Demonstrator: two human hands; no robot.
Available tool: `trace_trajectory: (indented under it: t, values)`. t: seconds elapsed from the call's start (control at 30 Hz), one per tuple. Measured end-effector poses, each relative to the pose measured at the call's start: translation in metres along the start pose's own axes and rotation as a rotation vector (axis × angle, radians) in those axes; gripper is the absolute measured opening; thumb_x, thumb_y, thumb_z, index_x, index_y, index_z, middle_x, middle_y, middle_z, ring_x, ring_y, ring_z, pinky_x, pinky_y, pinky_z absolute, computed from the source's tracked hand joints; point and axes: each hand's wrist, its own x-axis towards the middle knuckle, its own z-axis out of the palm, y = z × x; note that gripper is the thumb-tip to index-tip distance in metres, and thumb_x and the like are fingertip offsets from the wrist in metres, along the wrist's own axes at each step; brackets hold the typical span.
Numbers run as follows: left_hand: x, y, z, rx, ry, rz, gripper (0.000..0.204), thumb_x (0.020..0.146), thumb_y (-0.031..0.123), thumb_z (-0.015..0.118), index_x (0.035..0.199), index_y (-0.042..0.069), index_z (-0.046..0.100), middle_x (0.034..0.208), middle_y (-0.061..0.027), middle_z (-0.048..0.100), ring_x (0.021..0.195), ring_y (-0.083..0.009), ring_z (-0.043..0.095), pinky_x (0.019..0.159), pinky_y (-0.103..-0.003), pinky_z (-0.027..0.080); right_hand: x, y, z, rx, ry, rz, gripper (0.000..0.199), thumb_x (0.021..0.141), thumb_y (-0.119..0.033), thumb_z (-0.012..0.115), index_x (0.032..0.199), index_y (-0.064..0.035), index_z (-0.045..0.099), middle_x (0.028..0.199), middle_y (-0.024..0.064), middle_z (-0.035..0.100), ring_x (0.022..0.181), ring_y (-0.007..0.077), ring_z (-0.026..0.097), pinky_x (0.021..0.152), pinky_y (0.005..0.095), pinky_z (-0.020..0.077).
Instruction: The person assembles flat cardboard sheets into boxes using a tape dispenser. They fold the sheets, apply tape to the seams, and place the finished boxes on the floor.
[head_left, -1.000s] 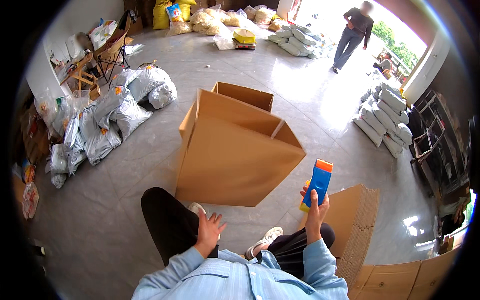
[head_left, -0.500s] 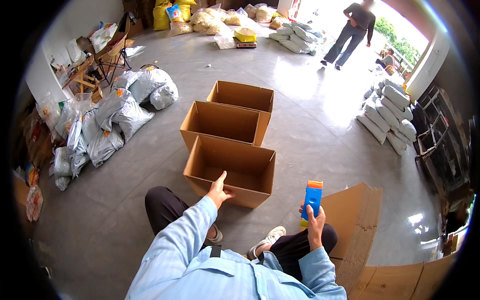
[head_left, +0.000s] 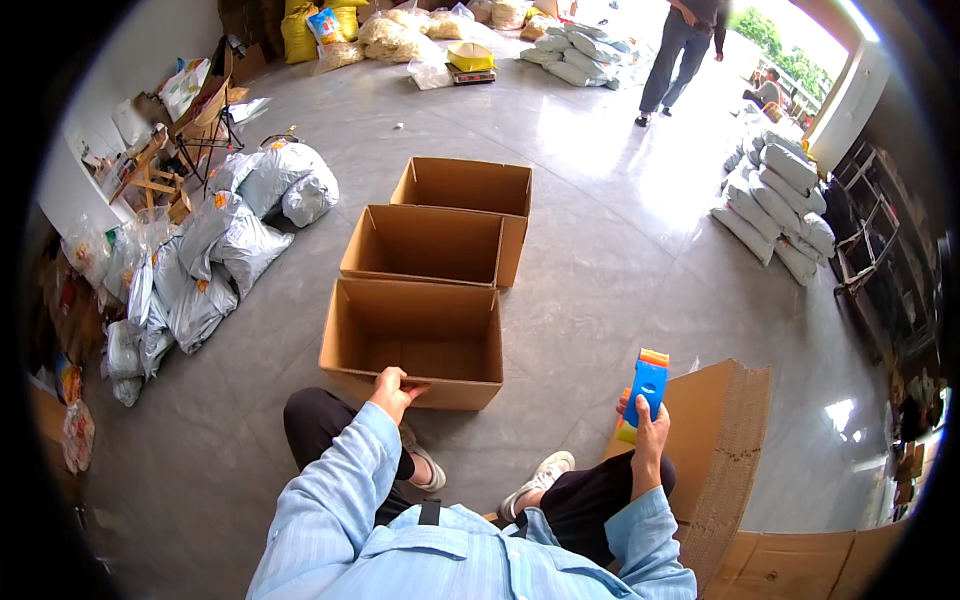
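Three open cardboard boxes stand in a row leading away from me: the nearest box (head_left: pixel 412 392), the middle box (head_left: pixel 425 237) and the far box (head_left: pixel 465 185). My left hand (head_left: pixel 394 392) grips the near wall of the closest one at its rim, with the fingers partly hidden. The inside of that box shows bare cardboard. Off to the right, my right hand (head_left: pixel 646 430) is closed around a blue tape dispenser (head_left: pixel 650 385) with an orange top end, held upright above my knee. Something yellow shows below it, partly hidden by the hand.
Flattened cardboard sheets (head_left: pixel 700 440) lean by my right leg. Grey-white sacks are piled at left (head_left: pixel 245 225) and right (head_left: pixel 775 205). A yellow tray on a scale (head_left: pixel 470 62) sits at the back. A person (head_left: pixel 680 60) stands near the bright doorway.
The nearest box has turned and shifted left, now lining up more squarely with the others, my left hand moving with it. My right hand still holds the tape dispenser. The person has come closer.
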Motion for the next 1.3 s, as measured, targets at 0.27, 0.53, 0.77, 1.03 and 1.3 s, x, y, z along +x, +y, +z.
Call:
trace_trajectory:
  t: [0.27,0.53,0.77,1.03,1.3]
  values:
    - [0.016,-0.023,0.051,-0.138,-0.352,-0.234,0.02,0.089,0.01,0.048,0.104,-0.003,0.048,0.116,-0.0238,0.051,0.11,-0.0402,0.049,0.091,-0.056,0.046,-0.001,-0.007,0.03,0.024,-0.148,0.098,0.038,0.085,-0.031,0.063,0.101,0.0032,0.055,0.088,0.0139,0.065,0.075,0.0205,0.066,0.071,0.032,0.0545]
    - [-0.06,0.039,0.112,0.824,-0.733,0.29,0.027,0.088,0.015,0.058,0.11,-0.001,0.056,0.1,-0.013,0.064,0.083,-0.0209,0.066,0.068,-0.03,0.056,0.003,0.001,0.024,-0.009,-0.119,0.164,0.038,0.085,-0.03,0.063,0.102,0.0026,0.055,0.09,0.0133,0.065,0.077,0.0204,0.066,0.066,0.0288,0.0524]
    - [0.037,0.12,0.133,1.919,-0.149,1.052,0.103,0.066,0.019,0.077,0.145,0.012,0.012,0.15,-0.0147,0.016,0.139,-0.0324,0.008,0.111,-0.05,0.01,-0.003,-0.012,0.031,0.021,-0.158,0.203,0.04,0.085,-0.029,0.064,0.107,0.0026,0.052,0.093,0.0147,0.064,0.083,0.0221,0.066,0.074,0.0317,0.0533]
    - [0.098,0.12,0.138,1.86,-0.277,1.547,0.013,0.075,0.008,0.063,0.088,0.005,0.06,0.088,-0.0105,0.06,0.088,-0.0303,0.058,0.072,-0.042,0.047,-0.005,-0.021,0.04,0.04,-0.122,0.259,0.039,0.085,-0.027,0.066,0.106,0.0023,0.051,0.092,0.0131,0.065,0.081,0.0182,0.065,0.074,0.029,0.0523]
    - [0.073,0.069,0.212,1.77,-0.213,1.518,0.007,0.078,0.009,0.059,0.084,0.006,0.057,0.088,-0.01,0.061,0.089,-0.0298,0.059,0.073,-0.043,0.048,0.001,-0.022,0.044,0.066,-0.147,0.3,0.039,0.086,-0.026,0.064,0.108,0.0029,0.05,0.097,0.0135,0.063,0.086,0.0209,0.065,0.076,0.0322,0.0539]
